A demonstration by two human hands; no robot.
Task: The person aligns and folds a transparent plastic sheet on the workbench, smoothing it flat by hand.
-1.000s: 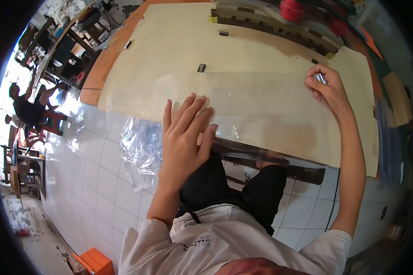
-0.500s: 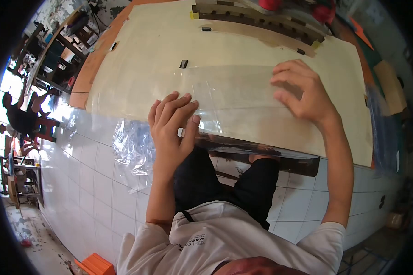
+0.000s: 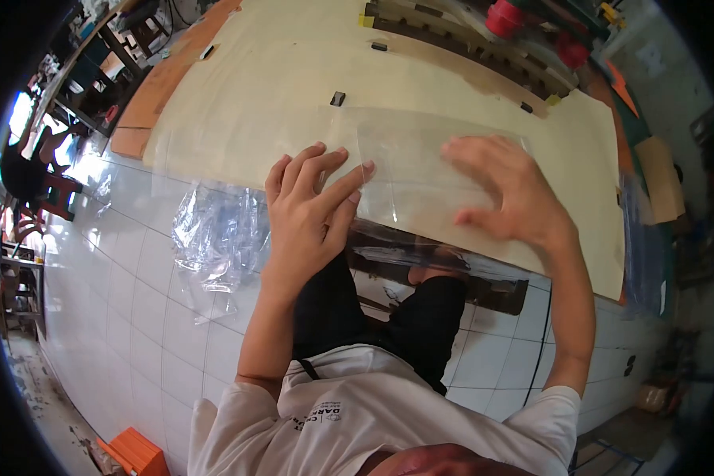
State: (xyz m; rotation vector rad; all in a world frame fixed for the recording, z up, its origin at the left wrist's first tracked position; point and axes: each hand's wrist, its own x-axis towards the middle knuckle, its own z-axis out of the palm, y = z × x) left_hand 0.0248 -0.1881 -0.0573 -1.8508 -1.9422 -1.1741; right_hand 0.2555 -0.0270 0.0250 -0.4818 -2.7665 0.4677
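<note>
A clear plastic sheet or bag lies flat near the front edge of the cream-covered table. My left hand is at its left side, fingers spread, with the index fingertip at the plastic's left edge. Over the right part of the plastic is my right hand, slightly blurred, thumb wide apart from the fingers. Neither hand grips anything; whether the right palm touches the plastic I cannot tell. More crumpled clear plastic hangs off the table's front edge, left of my left hand.
Small black blocks sit on the cream cover. A long slotted brown strip lies at the back, with a red object beyond. Clear plastic hangs at the right edge. A person sits far left.
The view has shifted slightly. My right hand has opened wider, its thumb swinging away from the fingers. The plastic's left edge now shows beside my left index fingertip.
</note>
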